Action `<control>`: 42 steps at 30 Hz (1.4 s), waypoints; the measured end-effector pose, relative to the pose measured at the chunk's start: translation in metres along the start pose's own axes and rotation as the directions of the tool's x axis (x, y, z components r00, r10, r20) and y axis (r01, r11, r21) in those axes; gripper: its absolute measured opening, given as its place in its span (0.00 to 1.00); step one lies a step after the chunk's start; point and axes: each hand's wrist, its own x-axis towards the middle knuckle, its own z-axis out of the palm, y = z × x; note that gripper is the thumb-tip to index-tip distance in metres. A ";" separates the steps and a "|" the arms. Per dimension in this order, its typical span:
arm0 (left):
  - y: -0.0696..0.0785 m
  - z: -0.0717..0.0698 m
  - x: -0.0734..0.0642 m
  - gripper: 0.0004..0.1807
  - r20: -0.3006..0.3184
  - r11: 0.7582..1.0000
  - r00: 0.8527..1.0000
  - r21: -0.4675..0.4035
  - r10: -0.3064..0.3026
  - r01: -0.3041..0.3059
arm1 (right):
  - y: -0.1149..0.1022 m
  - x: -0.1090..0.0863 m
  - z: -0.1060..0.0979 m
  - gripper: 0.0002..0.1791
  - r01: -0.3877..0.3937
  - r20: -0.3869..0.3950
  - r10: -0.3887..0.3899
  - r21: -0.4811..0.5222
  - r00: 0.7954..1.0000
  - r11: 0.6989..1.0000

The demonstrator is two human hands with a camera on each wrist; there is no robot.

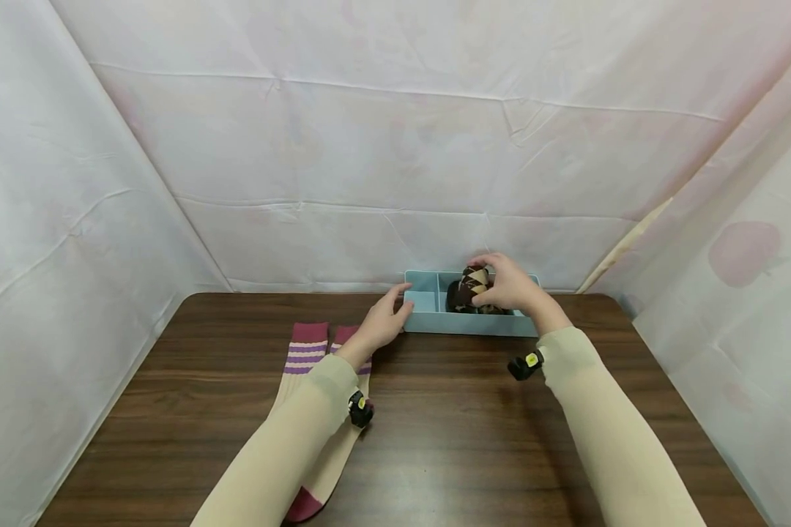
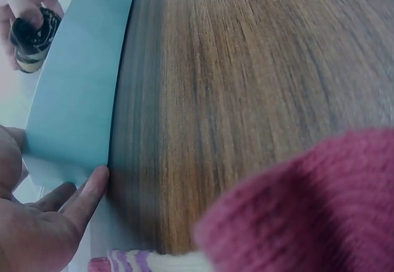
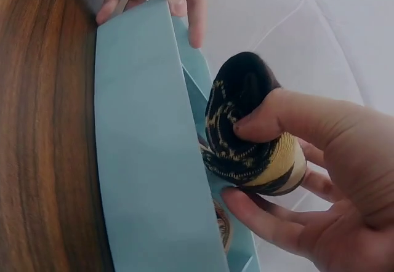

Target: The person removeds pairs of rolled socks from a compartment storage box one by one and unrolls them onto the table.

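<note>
My right hand (image 1: 509,284) pinches a rolled-up sock (image 1: 474,279), dark with cream-yellow diamonds, between thumb and fingers. It is held at the opening of a light blue divided box (image 1: 468,323). The right wrist view shows the roll's dark coiled end (image 3: 237,106) under the thumb. Lower in the box, another brown patterned roll (image 3: 223,226) shows partly, mostly hidden by the front wall. At the box's left end is my left hand (image 1: 382,322), its extended fingers (image 2: 92,192) touching the end wall. The leftmost compartment (image 1: 423,300) holds nothing.
A pair of long cream socks (image 1: 332,461) with maroon cuffs and toes and purple stripes lies flat beneath my left forearm. The dark wooden table (image 1: 448,432) ends at a pale hanging cloth (image 1: 343,249) just behind the box. More cloth hangs at both sides.
</note>
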 end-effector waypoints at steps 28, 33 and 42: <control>0.004 -0.004 0.001 0.29 -0.131 0.998 0.991 0.067 0.001 0.008 | -0.006 -0.049 0.023 0.48 0.194 -0.264 -0.158 0.118 0.952 0.974; 0.012 -0.012 -0.012 0.27 -0.283 0.997 0.959 0.072 0.035 -0.015 | -0.013 -0.062 0.027 0.48 0.215 -0.214 -0.181 0.147 0.960 0.966; 0.033 -0.016 -0.050 0.25 -0.244 0.993 0.963 -0.005 0.114 -0.119 | -0.034 -0.086 0.038 0.49 0.324 -0.077 -0.314 0.199 0.946 0.925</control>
